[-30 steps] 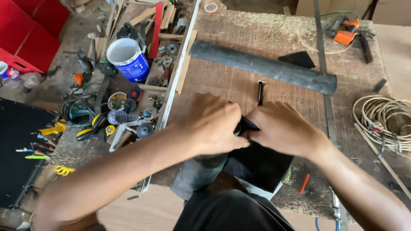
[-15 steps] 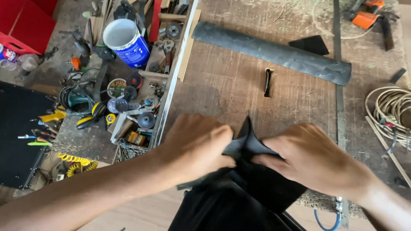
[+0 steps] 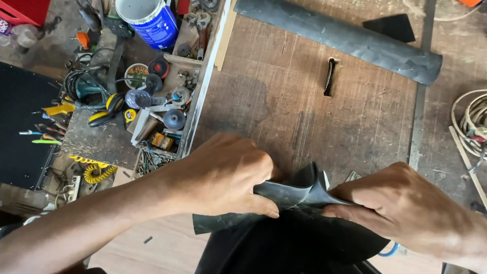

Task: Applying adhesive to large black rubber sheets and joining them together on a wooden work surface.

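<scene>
- Both hands pinch a black rubber sheet (image 3: 299,195) at the near edge of the wooden workbench (image 3: 304,101); the left hand (image 3: 228,175) clamps thumb and fingers on its folded left part, the right hand (image 3: 406,208) grips the right part
- The sheet buckles up into a peak between the hands, its lower part hanging off the bench edge
- Bare board lies open beyond the hands, up to a small black strip (image 3: 329,76) and a long dark rubber roll (image 3: 340,36) lying well apart
- A cluttered tool tray (image 3: 162,111) borders the bench on the left; coiled cable (image 3: 472,122) sits at the right edge
- Both forearms reach in from below, knuckles up, wrists level
</scene>
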